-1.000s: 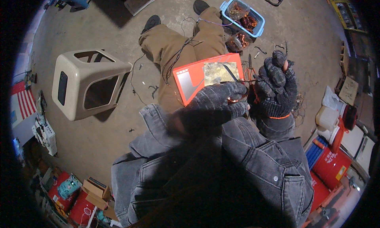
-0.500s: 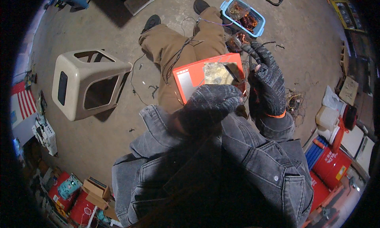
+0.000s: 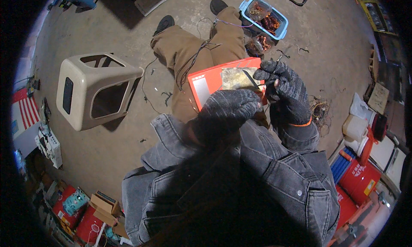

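Observation:
Both my hands wear dark grey knitted gloves and meet over a red box (image 3: 207,74) across my lap. My left hand (image 3: 229,107) is closed at the box's near edge; what it grips is hidden. A dark pointed blade (image 3: 249,78) stands just beyond its fingertips, over a worn yellowish pad (image 3: 234,77) on the box. Whether that hand holds the blade I cannot tell. My right hand (image 3: 286,86) is closed beside the blade, at the box's right edge, pinching a thin dark wire (image 3: 281,57). More thin wires (image 3: 193,60) lie across my brown trouser legs.
A blue basket (image 3: 283,30) with clear tubs of copper-coloured scraps (image 3: 270,24) stands ahead right; another tub (image 3: 259,44) sits beside it. On the left floor lies a beige plastic stool (image 3: 77,92). Tangled wire (image 3: 319,109) lies right. Red drums (image 3: 360,178) stand lower right.
My right hand has drawn back toward the blade and my left hand, and its fingers have curled in. The dark strand by it has shifted. My left hand has barely moved.

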{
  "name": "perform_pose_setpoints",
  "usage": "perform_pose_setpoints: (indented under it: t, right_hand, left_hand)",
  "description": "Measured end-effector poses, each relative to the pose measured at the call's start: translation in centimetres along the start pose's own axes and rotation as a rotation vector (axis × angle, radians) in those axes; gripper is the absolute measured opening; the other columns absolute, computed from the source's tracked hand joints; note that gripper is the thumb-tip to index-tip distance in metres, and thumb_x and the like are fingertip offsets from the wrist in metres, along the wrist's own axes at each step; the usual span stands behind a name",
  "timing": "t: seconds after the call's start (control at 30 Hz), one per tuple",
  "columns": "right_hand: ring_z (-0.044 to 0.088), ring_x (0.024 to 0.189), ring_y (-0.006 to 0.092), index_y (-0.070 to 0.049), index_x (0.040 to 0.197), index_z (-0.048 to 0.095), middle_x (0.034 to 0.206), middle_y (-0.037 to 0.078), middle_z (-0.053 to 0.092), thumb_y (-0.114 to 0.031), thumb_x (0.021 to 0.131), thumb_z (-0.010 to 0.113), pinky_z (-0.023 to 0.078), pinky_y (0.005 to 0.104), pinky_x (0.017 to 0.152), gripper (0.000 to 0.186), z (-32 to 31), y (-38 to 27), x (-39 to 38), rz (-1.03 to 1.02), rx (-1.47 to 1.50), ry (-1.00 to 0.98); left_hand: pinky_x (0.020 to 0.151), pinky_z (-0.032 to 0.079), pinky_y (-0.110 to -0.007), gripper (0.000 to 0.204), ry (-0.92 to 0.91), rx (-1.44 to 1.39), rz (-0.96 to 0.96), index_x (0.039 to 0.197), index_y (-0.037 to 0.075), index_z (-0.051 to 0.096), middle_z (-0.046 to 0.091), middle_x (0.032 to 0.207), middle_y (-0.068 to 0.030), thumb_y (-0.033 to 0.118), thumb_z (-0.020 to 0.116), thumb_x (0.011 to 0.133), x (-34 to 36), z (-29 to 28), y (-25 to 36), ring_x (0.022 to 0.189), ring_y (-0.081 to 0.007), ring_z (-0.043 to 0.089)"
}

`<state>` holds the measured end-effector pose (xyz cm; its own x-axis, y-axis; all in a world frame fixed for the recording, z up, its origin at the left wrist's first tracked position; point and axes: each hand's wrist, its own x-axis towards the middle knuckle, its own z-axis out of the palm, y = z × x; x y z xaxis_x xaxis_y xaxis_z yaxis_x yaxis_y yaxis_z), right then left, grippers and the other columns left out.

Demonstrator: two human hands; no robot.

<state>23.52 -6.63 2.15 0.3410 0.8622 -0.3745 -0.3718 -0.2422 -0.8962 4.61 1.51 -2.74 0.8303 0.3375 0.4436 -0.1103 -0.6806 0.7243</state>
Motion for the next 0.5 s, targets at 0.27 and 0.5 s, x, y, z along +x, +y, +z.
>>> perform_pose_setpoints:
  t: [0.27, 0.5]
  right_hand:
    - [0.051, 0.066, 0.0071, 0.005, 0.108, 0.064, 0.089, 0.007, 0.068, -0.016, 0.089, 0.06, 0.04, 0.0211, 0.06, 0.028, 0.0, 0.5, 0.4, -0.132, -0.011, 0.193]
    - [0.057, 0.082, 0.0149, 0.004, 0.111, 0.061, 0.097, 0.01, 0.066, -0.019, 0.088, 0.062, 0.044, 0.0285, 0.075, 0.032, 0.1, 0.1, 0.4, -0.137, -0.09, 0.246]
  left_hand:
    - [0.087, 0.052, -0.044, 0.022, 0.016, 0.093, -0.037, 0.102, 0.003, 0.059, 0.062, 0.112, -0.0188, 0.004, 0.061, 0.081, 1.4, -0.5, 0.4, 0.102, -0.0364, 0.063]
    - [0.092, 0.051, -0.039, 0.031, -0.005, 0.051, 0.009, 0.111, 0.0, 0.056, 0.057, 0.121, -0.0219, 0.0, 0.064, 0.082, 2.4, -2.2, 1.2, 0.11, -0.0349, 0.06]
